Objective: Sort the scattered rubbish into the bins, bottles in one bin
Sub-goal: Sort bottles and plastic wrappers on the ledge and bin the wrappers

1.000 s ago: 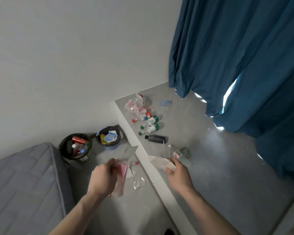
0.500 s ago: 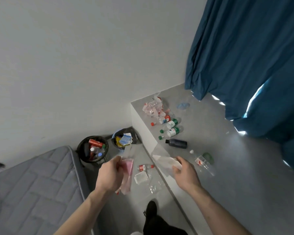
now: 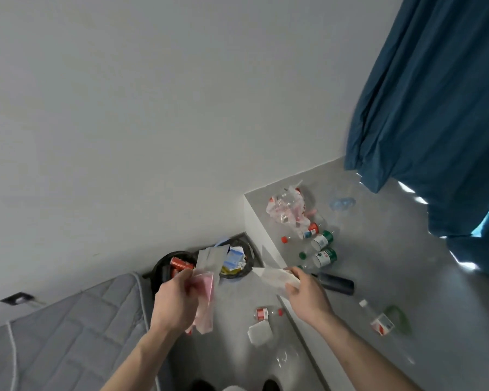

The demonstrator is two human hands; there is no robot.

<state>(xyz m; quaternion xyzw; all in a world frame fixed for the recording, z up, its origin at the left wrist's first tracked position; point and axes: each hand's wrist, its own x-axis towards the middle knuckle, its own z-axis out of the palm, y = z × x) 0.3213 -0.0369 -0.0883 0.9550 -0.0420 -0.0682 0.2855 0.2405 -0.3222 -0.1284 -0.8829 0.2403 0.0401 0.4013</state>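
Observation:
My left hand (image 3: 175, 301) grips a pink and clear plastic wrapper (image 3: 205, 297), held just in front of two bins. The black bin (image 3: 160, 268) holds bottles and a red can; the blue bin (image 3: 244, 270) beside it holds paper and packaging. My right hand (image 3: 305, 296) holds a white paper wrapper (image 3: 271, 276) over the edge of a raised grey ledge (image 3: 378, 249). On the ledge lie several bottles: two with green caps (image 3: 322, 256), a dark one (image 3: 336, 283), a clear one (image 3: 378, 320). A small red-capped bottle (image 3: 267, 313) lies on the floor below.
A crumpled plastic bag (image 3: 287, 207) and a loose red cap (image 3: 285, 239) lie on the ledge. A white packet (image 3: 260, 333) and clear film (image 3: 284, 358) lie on the floor. A grey mattress (image 3: 54, 328) is at left, a blue curtain (image 3: 435, 94) at right.
Both hands rose and moved toward the bins with their wrappers; the right hand lifted the white wrapper off the ledge. The view swung left and pulled back.

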